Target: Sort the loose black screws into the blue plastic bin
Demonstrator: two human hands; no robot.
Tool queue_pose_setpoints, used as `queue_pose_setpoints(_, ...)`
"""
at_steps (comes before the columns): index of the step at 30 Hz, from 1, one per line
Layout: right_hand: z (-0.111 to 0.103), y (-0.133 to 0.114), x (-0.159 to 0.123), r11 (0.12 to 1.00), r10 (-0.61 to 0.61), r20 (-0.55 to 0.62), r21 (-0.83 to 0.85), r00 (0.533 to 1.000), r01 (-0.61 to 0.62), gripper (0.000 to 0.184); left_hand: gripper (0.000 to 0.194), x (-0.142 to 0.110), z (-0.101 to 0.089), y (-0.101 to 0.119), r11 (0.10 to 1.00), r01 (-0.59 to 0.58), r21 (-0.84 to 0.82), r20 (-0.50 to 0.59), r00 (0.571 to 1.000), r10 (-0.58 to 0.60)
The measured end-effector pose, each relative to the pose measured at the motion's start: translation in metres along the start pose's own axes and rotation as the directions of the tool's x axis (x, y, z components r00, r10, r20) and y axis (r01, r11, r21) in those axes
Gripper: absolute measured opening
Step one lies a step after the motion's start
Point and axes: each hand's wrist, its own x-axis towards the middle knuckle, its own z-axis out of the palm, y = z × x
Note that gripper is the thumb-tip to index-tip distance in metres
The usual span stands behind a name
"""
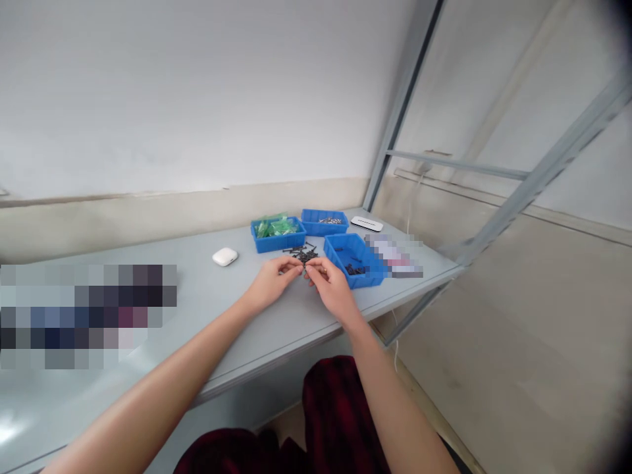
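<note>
My left hand (275, 280) and my right hand (328, 282) meet fingertip to fingertip above the grey table. Both are closed in a pinch, and whatever lies between the fingers is too small to make out. Just behind the fingertips is a loose pile of black screws (307, 253). To the right of my right hand stands a blue bin (372, 273) with more dark screws at its near end. A second blue bin (279, 243), holding green plastic packets (276, 226), sits behind the pile. Beside it, a third blue bin (323, 228) contains small silvery pieces (332, 221).
A white rounded case (225, 256) lies on the table (197, 289) to the left. At the back right are a white flat device (367, 224) and a blurred-out item (395, 255). Another blurred patch covers the far left. Metal frame posts (402, 99) rise at the right end.
</note>
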Motion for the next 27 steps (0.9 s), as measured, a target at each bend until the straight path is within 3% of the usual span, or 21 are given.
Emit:
queue_pose_setpoints(8,-0.0012,0.0032,0.0016,0.998,-0.038,0.015,-0.04,0.999,0.039,0.019,0.026,0.0017,-0.0017,-0.0042,0.989,0.121,-0.082,-0.015,0.992,-0.122)
queue_pose_setpoints(15,-0.0005,0.0011,0.0007,0.992,-0.111,0.032,-0.051,0.993,0.113,0.017,0.018,-0.0017,-0.0019,0.0039,1.0,0.009,0.01,0.006,1.0,-0.009)
queue_pose_setpoints(27,-0.0011,0.0037,0.0007,0.983,-0.144,0.101,-0.098,0.984,0.154,0.029,0.014,0.0003,-0.0034,-0.0016,0.999,0.005,0.05,-0.005,1.0,-0.004)
